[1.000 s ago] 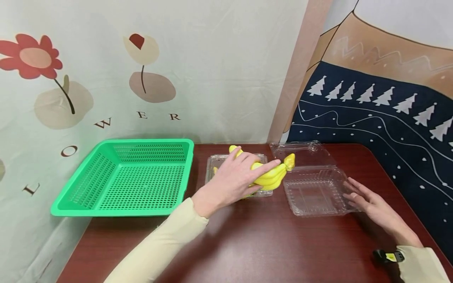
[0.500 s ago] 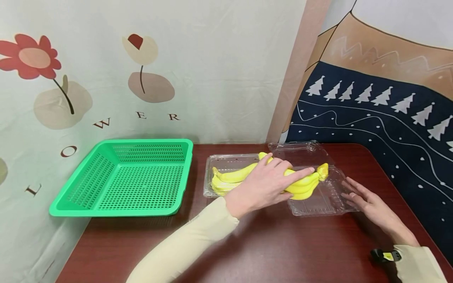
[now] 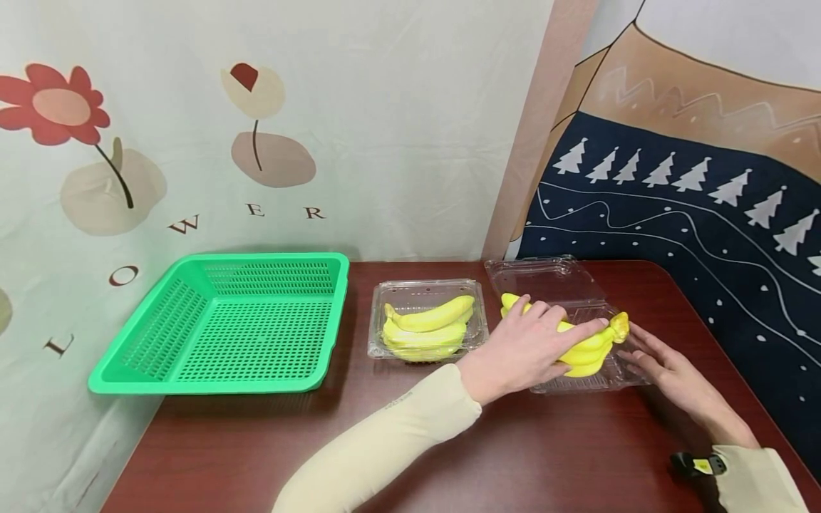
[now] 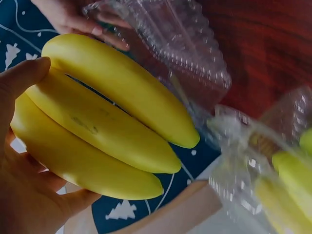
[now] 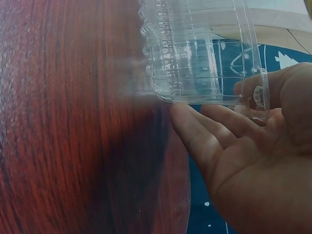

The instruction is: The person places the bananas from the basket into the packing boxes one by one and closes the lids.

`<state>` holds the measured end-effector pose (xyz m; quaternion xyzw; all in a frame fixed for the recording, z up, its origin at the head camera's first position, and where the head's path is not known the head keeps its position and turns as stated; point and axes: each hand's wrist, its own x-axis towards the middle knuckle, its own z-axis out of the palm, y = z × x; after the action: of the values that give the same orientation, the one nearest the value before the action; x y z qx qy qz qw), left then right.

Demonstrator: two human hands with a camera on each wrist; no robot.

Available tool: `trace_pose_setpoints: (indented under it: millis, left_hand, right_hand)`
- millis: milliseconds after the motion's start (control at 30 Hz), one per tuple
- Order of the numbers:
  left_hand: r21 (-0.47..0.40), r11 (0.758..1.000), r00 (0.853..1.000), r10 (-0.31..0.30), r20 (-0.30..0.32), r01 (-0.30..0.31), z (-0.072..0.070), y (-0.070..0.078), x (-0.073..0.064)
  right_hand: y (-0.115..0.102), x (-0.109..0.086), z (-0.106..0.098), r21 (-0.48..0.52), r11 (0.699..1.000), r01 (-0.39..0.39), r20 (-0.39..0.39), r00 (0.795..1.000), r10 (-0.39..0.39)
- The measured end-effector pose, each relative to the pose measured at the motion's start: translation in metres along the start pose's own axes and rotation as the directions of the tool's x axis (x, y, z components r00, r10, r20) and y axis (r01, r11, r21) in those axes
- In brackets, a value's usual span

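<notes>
In the head view my left hand [image 3: 522,345] grips a bunch of yellow bananas [image 3: 586,353] from above, its stem end pointing right. The left wrist view shows three of these bananas [image 4: 97,122] with fingers and thumb around them. They are over an open clear plastic clamshell box [image 3: 558,385], its lid [image 3: 545,278] folded back toward the wall. My right hand [image 3: 680,377] rests against the box's right side with its fingers extended; in the right wrist view, fingertips [image 5: 183,114] sit right at the clear box wall [image 5: 200,63].
A second clear clamshell box [image 3: 378,342], holding another bunch of bananas [image 3: 426,331], stands left of the open one. Farther left is a green perforated basket [image 3: 256,388]. The brown table [image 3: 513,456] ends at a printed cloth wall behind and on the right.
My left hand has carried the bananas rightward from over the left box to over the open box, uncovering the bananas in the left box. My right hand stays at the open box's side.
</notes>
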<state>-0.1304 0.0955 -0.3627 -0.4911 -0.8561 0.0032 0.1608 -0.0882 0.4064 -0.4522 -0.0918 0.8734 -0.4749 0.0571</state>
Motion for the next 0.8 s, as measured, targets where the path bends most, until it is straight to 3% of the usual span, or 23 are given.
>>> trace_pose_setpoints:
  millis: [300,633,800]
  left_hand:
    - [-0.013,1.0,1.0,-0.012,0.026,0.012,0.012,0.018,0.016]
    - [0.025,1.0,1.0,-0.018,0.02,0.018,0.031,0.032,0.025]
    - [0.023,0.999,0.998,-0.033,0.059,0.031,0.037,0.034,0.027]
  right_hand:
    - [-0.005,-0.002,0.0,-0.064,0.995,-0.071,-0.018,0.997,0.069]
    - [-0.004,-0.003,0.0,-0.082,0.996,-0.032,-0.031,0.999,0.03]
    - [-0.005,-0.003,0.001,-0.066,0.997,-0.036,-0.021,0.999,0.034]
